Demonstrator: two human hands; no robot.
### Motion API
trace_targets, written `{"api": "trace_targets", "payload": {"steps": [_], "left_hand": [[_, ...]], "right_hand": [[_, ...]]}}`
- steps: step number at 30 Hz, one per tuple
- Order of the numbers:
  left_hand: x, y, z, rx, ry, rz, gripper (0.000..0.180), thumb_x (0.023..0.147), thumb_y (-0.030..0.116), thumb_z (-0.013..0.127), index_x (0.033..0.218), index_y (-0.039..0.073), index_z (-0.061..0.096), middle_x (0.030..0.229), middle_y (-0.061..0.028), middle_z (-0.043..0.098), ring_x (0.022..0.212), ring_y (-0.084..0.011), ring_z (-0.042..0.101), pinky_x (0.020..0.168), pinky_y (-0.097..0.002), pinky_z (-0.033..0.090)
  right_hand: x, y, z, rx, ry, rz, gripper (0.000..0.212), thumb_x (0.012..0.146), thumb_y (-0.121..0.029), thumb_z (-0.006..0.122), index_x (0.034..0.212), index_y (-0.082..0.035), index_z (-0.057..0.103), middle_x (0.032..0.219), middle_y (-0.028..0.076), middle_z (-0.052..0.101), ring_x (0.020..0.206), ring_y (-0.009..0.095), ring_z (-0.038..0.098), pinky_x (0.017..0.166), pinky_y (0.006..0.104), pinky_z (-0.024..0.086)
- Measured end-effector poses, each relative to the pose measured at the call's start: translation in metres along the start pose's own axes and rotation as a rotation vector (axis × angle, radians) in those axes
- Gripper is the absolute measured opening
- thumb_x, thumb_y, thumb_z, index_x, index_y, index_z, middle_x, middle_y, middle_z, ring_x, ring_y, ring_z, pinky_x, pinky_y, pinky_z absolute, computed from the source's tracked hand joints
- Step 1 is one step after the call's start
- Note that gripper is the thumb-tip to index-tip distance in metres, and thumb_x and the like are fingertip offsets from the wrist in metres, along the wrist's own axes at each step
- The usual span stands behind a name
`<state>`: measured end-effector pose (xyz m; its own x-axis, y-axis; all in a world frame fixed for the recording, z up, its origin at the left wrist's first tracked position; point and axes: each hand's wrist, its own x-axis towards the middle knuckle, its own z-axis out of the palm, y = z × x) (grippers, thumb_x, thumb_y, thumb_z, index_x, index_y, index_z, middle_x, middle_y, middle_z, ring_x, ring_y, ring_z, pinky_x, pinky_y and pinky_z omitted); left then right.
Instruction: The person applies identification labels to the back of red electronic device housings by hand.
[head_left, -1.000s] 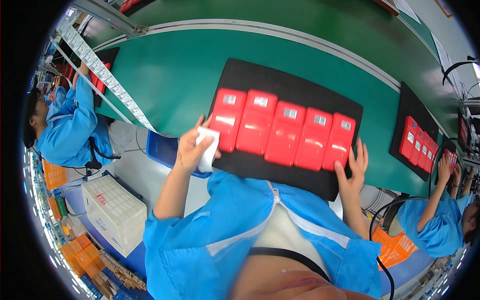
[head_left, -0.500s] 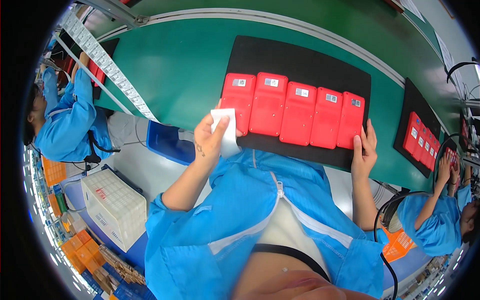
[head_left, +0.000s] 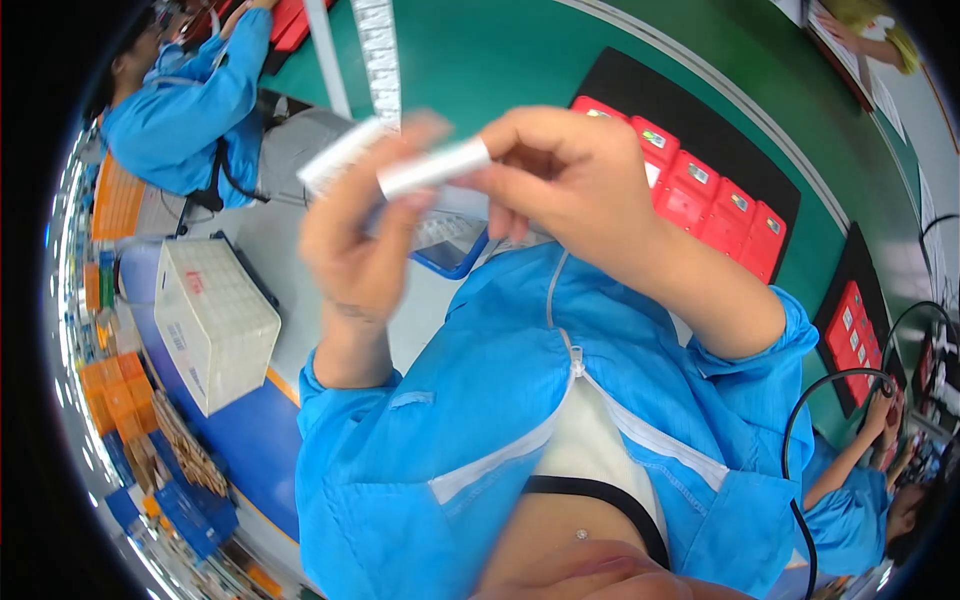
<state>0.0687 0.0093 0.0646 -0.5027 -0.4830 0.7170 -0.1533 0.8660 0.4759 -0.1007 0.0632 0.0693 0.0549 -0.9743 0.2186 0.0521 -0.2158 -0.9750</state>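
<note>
A strip of white paper (head_left: 435, 169) stretches between my two raised hands, left of the row of red cases. My left hand (head_left: 350, 225), blurred by motion, is closed on the paper, and another white part of it sticks out past the fingers. With thumb and fingers, my right hand (head_left: 575, 165) pinches the strip's other end. Beyond my right wrist, several red plastic cases (head_left: 690, 205) with small labels lie side by side on a black mat (head_left: 640, 85). My right hand and forearm hide part of the row.
The mat lies on a green worktable (head_left: 480, 60). A blue bin (head_left: 455, 265) stands below its edge, and a white crate (head_left: 215, 325) at left. A printed label strip (head_left: 378, 60) hangs at the upper left. Co-workers sit on both sides; another red row (head_left: 853, 340) lies right.
The view has swung left. My right hand has left the end red case and come over to the white paper in my left hand. Both hands are now raised together.
</note>
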Motion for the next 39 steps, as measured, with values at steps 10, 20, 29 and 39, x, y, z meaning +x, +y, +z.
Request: {"api": "trace_targets", "payload": {"steps": [10,20,29,39], "left_hand": [[-0.039,0.012,-0.037,-0.763,0.145,-0.214,0.034,0.082,0.018,0.047,0.111,0.000,0.042,0.089,-0.0228,0.055,0.083,-0.0292,0.054,0.076,-0.0376,0.043],[-0.003,0.018,0.030,-0.625,-0.390,-0.004,0.009,0.065,0.003,0.063,0.073,0.005,0.065,0.084,-0.0155,0.058,0.075,-0.0259,0.058,0.068,-0.0310,0.047],[-0.016,0.024,0.114,-0.885,-0.644,-0.868,0.014,0.081,0.010,0.054,0.084,-0.003,0.059,0.073,-0.0083,0.060,0.063,-0.0096,0.055,0.055,-0.0209,0.044],[0.000,0.036,0.148,-0.981,-0.742,-1.050,0.015,0.080,0.008,0.055,0.087,-0.004,0.059,0.070,-0.0086,0.059,0.062,-0.0098,0.057,0.053,-0.0199,0.047]], "right_hand": [[0.028,0.002,0.022,-0.147,0.247,-0.363,0.007,0.068,-0.008,0.065,0.071,-0.003,0.062,0.065,0.005,0.060,0.052,0.009,0.055,0.045,0.0227,0.042],[-0.037,0.002,-0.005,-0.194,0.134,-0.271,0.010,0.061,-0.013,0.066,0.061,-0.006,0.059,0.112,0.010,0.048,0.108,0.030,0.032,0.088,0.0380,0.029],[-0.104,0.048,-0.068,-0.087,0.572,0.115,0.027,0.077,-0.009,0.057,0.102,-0.002,0.049,0.092,0.008,0.055,0.088,0.014,0.052,0.071,0.0232,0.042],[-0.135,0.054,-0.068,0.435,0.678,0.100,0.008,0.074,0.006,0.056,0.081,0.004,0.053,0.078,0.009,0.053,0.061,0.010,0.053,0.049,0.0177,0.044]]}}
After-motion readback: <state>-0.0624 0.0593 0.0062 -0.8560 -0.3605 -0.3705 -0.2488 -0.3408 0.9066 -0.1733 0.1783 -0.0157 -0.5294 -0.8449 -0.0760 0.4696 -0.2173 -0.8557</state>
